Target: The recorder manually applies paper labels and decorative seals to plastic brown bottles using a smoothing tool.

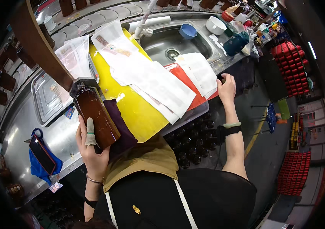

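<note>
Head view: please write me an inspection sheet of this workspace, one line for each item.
Surface: steel counter with a sink; yellow board and red board lie across it.
Job's things: brown square bottle with a dark purple cloth; white label sheets on the boards.
Clutter: blue bowl, white bowl, steel tray, blue cloth, dark bottles under the counter.
Grippers: left hand holds the bottle, one finger wrapped; right hand grips a small dark thing at the counter edge.
Cables: nothing seen.
Surroundings: red crates, dark floor.
</note>
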The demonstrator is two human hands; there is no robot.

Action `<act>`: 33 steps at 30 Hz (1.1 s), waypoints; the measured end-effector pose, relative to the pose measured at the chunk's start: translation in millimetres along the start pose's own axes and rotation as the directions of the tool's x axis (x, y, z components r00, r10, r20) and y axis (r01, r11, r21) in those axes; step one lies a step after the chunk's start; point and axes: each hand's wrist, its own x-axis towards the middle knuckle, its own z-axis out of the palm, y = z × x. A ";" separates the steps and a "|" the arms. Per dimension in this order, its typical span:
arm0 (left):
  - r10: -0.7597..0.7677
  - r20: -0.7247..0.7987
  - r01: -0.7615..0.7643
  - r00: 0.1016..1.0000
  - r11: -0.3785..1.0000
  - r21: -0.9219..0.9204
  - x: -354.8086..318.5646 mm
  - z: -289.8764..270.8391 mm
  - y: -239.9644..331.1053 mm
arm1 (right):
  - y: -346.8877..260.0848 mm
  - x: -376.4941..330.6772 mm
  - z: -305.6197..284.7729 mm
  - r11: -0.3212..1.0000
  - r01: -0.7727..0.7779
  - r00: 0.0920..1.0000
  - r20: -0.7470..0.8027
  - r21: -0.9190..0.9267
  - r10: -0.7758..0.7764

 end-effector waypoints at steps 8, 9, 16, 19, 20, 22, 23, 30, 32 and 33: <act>0.010 -0.003 -0.010 1.000 1.000 0.022 0.0 -0.2 -0.7 | -42.5 -34.0 -22.7 0.981 0.194 0.901 0.392 0.015 -0.184; 0.007 0.001 -0.007 1.000 1.000 0.013 -0.3 0.5 -1.6 | -40.1 -35.5 -19.0 0.975 0.222 0.908 0.367 -0.005 -0.204; 0.005 -0.013 -0.005 1.000 1.000 0.027 -0.9 -1.2 -2.6 | -43.4 -27.8 -6.3 0.971 0.218 0.927 0.333 -0.094 -0.176; 0.024 -0.007 -0.024 1.000 1.000 0.020 0.1 -1.1 -3.3 | -42.3 5.5 -17.4 0.999 -0.047 0.965 0.259 -0.012 0.049; 0.021 -0.007 -0.021 1.000 1.000 0.024 0.0 -1.5 -2.9 | -35.1 19.7 -16.9 0.985 -0.143 0.979 0.161 0.096 0.126; 0.021 -0.005 -0.021 1.000 0.999 0.025 1.0 -0.9 -1.6 | -1.4 51.6 -18.9 0.954 -0.223 0.970 -0.046 0.202 0.237; 0.027 0.004 -0.028 1.000 0.999 0.026 2.0 -0.5 -0.8 | 25.5 64.3 -19.5 0.942 -0.280 0.943 -0.132 0.183 0.306; 0.028 -0.004 -0.028 1.000 0.999 0.029 -1.3 -0.7 -4.9 | 158.0 70.5 -85.9 0.820 -0.570 0.799 -0.272 -0.054 0.537; 0.018 -0.025 -0.017 1.000 0.999 0.036 -3.6 -2.1 -4.3 | 146.1 54.9 -84.4 0.851 -0.519 0.833 -0.274 -0.082 0.481; 0.011 -0.035 -0.009 0.999 0.999 0.045 -3.4 -1.7 -3.4 | 138.8 43.9 -80.4 0.876 -0.475 0.863 -0.238 -0.083 0.446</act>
